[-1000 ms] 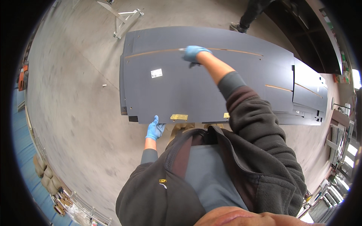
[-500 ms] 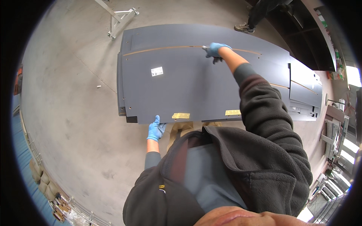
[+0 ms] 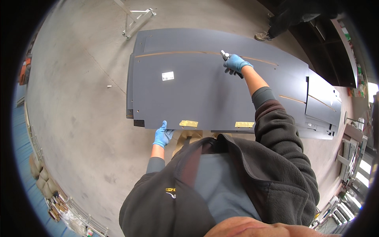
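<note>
A large dark grey panel lies flat in front of me, on a stack of similar boards. Near its far side runs a long, thin tan groove. My right hand, in a blue glove, is closed around a small hand tool with a silver head and a dark handle; its exact kind is unclear. The tool's head is beside the groove; whether it touches the panel I cannot tell. My left hand, also gloved, grips the panel's near edge, thumb on top and fingers partly hidden below.
A white label and two yellow tape pieces are on the panel. More boards extend right. Another person's shoe stands beyond the far edge, near a dark shelf unit. A metal stand is far left.
My right hand has drawn the tool slightly toward me and to the right, and its silver head shows more. My left hand stays at the near edge. The view has shifted a little.
</note>
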`<action>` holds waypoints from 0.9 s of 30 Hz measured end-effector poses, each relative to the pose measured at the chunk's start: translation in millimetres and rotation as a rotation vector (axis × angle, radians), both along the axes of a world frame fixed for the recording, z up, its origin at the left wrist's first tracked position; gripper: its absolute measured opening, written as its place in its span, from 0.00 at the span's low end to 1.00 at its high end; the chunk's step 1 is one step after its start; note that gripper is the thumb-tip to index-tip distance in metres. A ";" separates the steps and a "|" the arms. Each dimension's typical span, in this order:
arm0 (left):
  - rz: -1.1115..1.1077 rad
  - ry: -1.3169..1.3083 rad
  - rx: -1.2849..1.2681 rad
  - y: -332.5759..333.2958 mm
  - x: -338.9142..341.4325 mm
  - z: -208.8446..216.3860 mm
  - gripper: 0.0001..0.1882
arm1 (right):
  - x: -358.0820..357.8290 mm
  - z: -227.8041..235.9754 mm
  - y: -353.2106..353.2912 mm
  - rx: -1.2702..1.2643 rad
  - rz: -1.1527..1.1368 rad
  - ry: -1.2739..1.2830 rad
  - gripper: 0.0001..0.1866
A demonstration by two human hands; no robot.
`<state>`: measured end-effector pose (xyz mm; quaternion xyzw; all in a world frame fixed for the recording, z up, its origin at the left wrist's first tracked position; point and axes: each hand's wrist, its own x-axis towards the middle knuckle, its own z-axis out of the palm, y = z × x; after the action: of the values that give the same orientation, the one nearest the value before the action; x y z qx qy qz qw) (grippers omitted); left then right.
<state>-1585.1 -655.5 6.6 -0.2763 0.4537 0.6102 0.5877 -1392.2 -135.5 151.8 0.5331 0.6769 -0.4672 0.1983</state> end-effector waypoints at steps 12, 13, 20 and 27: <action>-0.022 -0.021 -0.004 0.7 -1.2 2.7 0.30 | -6.9 -6.8 -60.1 0.100 0.165 -0.213 0.48; -0.025 -0.026 0.006 0.7 -1.6 2.8 0.30 | -6.3 -6.7 -60.7 0.093 0.161 -0.201 0.49; -0.023 -0.036 -0.004 0.9 -2.6 4.9 0.30 | -6.1 -2.3 -61.1 0.092 0.130 -0.215 0.49; -0.043 0.003 0.016 0.4 -0.9 6.8 0.31 | -5.6 -3.4 -64.4 0.103 0.130 -0.198 0.49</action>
<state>-1586.0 -655.1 13.4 -0.2609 0.4554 0.6016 0.6022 -1397.8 -199.9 148.3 0.5410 0.7103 -0.3631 0.2662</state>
